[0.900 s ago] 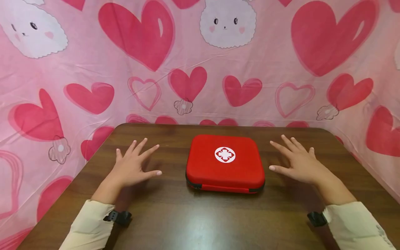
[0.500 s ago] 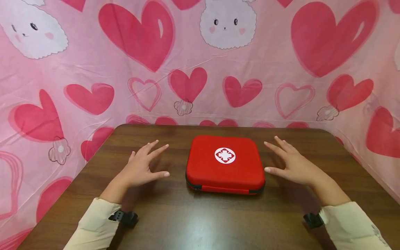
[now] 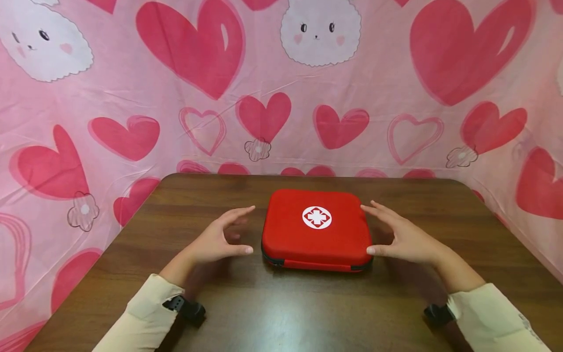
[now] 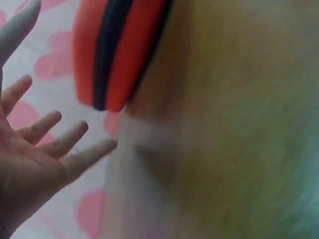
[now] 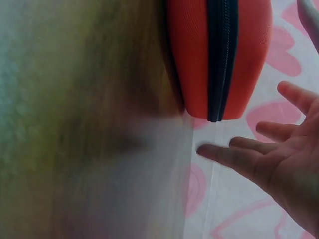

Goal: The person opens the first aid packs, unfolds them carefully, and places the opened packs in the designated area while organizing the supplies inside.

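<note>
A red zippered first aid case with a white cross emblem lies closed on the wooden table. My left hand is held to its left, thumb and fingers spread, with a gap between the fingertips and the case. On the other side my right hand reaches closer; its thumb and fingertips overlap the case's right edge in the head view. The left wrist view shows the case's black zip band beyond the extended fingers. In the right wrist view the fingers are likewise extended beside the zipped side.
The brown table extends around the case, its rounded far edge close to a pink cloth backdrop printed with hearts and white animal faces. Dark bands with small black devices sit at both wrists, below cream sleeves.
Both hands have moved inward toward the case, the left one rightward and the right one leftward. The case has stayed in place.
</note>
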`<state>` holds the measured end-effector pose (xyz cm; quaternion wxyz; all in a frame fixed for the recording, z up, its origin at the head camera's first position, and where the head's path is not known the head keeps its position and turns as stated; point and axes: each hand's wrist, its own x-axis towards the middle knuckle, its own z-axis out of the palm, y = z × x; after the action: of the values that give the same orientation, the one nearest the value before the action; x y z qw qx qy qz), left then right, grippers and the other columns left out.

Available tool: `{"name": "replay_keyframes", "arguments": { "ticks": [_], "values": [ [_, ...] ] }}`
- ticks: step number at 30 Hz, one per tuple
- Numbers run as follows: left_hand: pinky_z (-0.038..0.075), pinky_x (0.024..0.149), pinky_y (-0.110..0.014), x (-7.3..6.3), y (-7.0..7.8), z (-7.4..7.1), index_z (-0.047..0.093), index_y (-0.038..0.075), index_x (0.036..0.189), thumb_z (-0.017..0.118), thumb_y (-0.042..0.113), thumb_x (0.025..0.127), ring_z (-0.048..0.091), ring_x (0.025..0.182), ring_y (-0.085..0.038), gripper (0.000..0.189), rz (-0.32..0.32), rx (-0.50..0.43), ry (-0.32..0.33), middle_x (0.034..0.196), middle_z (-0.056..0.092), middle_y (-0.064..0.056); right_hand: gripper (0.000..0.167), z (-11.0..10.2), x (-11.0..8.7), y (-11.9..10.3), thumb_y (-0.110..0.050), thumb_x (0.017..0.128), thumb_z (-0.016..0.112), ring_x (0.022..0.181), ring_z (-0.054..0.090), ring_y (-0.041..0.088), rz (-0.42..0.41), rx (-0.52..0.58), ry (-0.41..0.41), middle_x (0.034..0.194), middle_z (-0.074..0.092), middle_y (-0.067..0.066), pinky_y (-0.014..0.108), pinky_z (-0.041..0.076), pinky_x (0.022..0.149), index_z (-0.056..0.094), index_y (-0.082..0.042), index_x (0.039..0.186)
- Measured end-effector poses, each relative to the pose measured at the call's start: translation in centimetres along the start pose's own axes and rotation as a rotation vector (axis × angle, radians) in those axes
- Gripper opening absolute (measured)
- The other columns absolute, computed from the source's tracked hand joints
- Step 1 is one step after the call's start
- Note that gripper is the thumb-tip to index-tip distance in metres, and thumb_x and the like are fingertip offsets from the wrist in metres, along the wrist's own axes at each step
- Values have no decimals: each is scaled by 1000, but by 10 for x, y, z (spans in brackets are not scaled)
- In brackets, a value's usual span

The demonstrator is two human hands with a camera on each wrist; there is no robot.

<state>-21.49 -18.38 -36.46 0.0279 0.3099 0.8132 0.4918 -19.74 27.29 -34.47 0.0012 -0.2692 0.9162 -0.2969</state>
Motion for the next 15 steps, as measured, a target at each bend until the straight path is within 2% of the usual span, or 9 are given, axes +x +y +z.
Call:
{"name": "replay_keyframes", "arguments": {
  "ticks": [3, 6, 10, 15],
  "values": [
    [53, 89, -48, 3, -2, 10, 41, 14, 149, 84, 10, 76, 44, 129, -43, 84, -40, -190, -48, 150, 39, -14, 92, 3, 0, 0, -40, 77, 82, 136, 34, 44, 2, 62, -21, 156, 26, 18, 67, 40, 96, 35, -11, 151],
    [56, 83, -41, 6, -3, 19, 42, 8, 147, 83, 4, 76, 47, 128, -40, 82, -78, -285, -68, 148, 42, -16, 92, 6, 1, 0, -35, 75, 85, 129, 46, 39, 14, 161, -38, 154, 30, 19, 58, 45, 96, 37, -8, 149],
    [57, 80, -39, 11, -5, 30, 49, 5, 142, 83, 2, 75, 54, 122, -35, 75, -105, -334, -47, 142, 49, -14, 86, 10, 3, -1, -28, 77, 85, 122, 54, 37, 44, 257, -63, 151, 33, 22, 45, 52, 91, 40, -4, 146],
    [57, 79, -38, 14, -4, 37, 55, 4, 135, 83, 2, 75, 58, 117, -33, 66, -131, -319, 14, 137, 51, -13, 83, 10, 5, -1, -22, 77, 84, 123, 51, 43, 80, 334, -82, 152, 29, 25, 40, 55, 85, 40, -2, 145]
  ]
}}
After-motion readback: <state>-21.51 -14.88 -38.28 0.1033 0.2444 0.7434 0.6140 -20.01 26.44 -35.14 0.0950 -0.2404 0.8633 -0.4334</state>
